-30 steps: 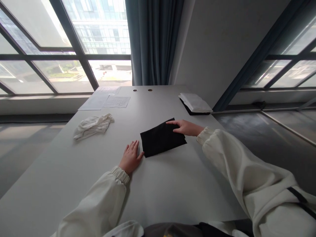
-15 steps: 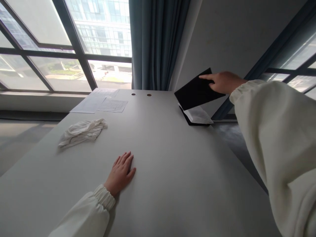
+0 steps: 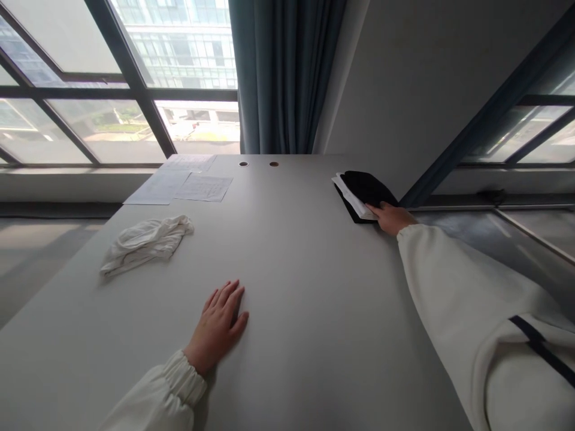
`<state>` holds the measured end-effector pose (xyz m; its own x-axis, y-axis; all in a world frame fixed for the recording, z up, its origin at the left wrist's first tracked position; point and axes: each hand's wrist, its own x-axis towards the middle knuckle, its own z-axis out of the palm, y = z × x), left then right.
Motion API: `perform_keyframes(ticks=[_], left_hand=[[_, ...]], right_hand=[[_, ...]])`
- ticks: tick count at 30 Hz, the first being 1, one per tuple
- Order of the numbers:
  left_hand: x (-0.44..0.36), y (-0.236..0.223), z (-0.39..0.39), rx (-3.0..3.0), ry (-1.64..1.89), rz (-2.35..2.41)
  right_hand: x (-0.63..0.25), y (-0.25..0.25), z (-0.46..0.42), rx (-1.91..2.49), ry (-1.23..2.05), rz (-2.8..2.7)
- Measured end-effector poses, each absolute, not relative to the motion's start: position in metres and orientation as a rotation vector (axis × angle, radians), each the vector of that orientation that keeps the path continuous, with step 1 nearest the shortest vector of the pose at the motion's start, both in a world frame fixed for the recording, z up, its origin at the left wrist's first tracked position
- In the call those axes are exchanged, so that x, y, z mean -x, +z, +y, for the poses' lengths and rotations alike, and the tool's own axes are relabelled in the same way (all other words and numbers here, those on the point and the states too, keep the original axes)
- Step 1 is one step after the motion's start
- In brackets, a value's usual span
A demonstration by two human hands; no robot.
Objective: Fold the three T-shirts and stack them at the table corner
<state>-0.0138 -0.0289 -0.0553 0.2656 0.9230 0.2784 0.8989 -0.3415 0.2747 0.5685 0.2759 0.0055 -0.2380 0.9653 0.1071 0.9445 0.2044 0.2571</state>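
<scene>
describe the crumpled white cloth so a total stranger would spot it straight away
Start at the big pale table and go to its left side. The white cloth lies just nearer than the papers: rumpled, unlike those flat sheets or the black-and-white stack at right.

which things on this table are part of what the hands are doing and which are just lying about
Part of the work, it seems:
- top black cloth, touched by the right hand
- folded white cloth under it
- bottom black layer

Lying about:
- crumpled white cloth, though it could be waiting its turn
- paper sheets at the far left
</scene>
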Motion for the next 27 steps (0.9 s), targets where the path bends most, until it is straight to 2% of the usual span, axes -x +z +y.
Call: perform_keyframes(ticks=[4, 7, 10, 16, 20, 22, 27], left_hand=[[0.015, -0.054, -0.029, -2.463, 0.596, 1.764], [0.015, -0.054, -0.029, -2.474, 0.596, 1.755], [0.014, -0.055, -0.03, -2.465, 0.605, 1.754], [0.014, -0.05, -0.023, -2.446, 0.568, 1.724], [0.017, -0.038, 0.0, -2.458, 0.506, 1.62], [0.018, -0.035, 0.013, -2.45, 0.483, 1.594], [0.031, -0.037, 0.043, -2.435, 0.419, 1.629]], right_hand=[[-0.561, 0.0, 0.262, -1.857, 0.481, 2.556], [-0.554, 0.009, 0.267, -1.868, 0.408, 2.705], [-0.544, 0.006, 0.273, -2.057, 0.284, 2.697], [-0.501, -0.048, 0.248, -2.389, 0.257, 2.601], [-0.473, -0.073, 0.212, -2.602, 0.08, 2.521], [-0.46, -0.076, 0.193, -2.58, 0.017, 2.49], [-0.429, -0.075, 0.143, -2.19, -0.067, 2.583]])
